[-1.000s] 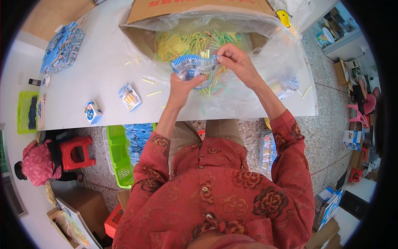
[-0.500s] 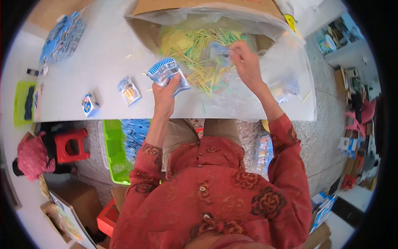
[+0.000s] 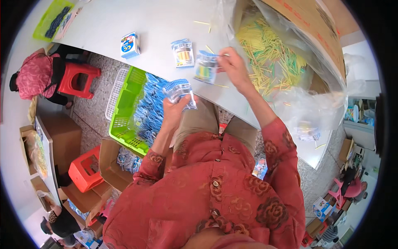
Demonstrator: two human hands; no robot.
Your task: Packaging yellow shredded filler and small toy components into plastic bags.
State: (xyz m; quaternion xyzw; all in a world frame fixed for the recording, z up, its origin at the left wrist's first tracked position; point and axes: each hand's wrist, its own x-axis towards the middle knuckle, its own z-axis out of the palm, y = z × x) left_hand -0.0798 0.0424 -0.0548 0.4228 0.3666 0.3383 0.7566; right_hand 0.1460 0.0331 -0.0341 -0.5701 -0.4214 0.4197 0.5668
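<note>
My left hand (image 3: 176, 108) is closed on a blue-and-white printed packet (image 3: 179, 89), thumb pressed across it, just off the table's near edge above the crate. To its right, over the tabletop, my right hand (image 3: 234, 68) pinches a small see-through packet (image 3: 205, 68) by its upper right edge; yellow and green show through its front. Left of this lies another packet (image 3: 183, 56) with yellowish pieces behind its window. Farther left on the table sits a blue-and-white packet (image 3: 130, 45). Behind my right hand is a heap of thin yellow and green sticks (image 3: 269, 54).
A cardboard box (image 3: 309, 20) lined with clear plastic (image 3: 306, 103) holds the sticks. Below the table's edge stands a green crate (image 3: 122, 112) full of blue packets (image 3: 151, 110). Red stools (image 3: 81, 79) and open cartons are at left. Another person (image 3: 37, 74) sits far left.
The view has turned left. My right hand has moved left from the stick heap with its packet, near the packet lying on the table. My left hand has drawn back over the table's edge.
</note>
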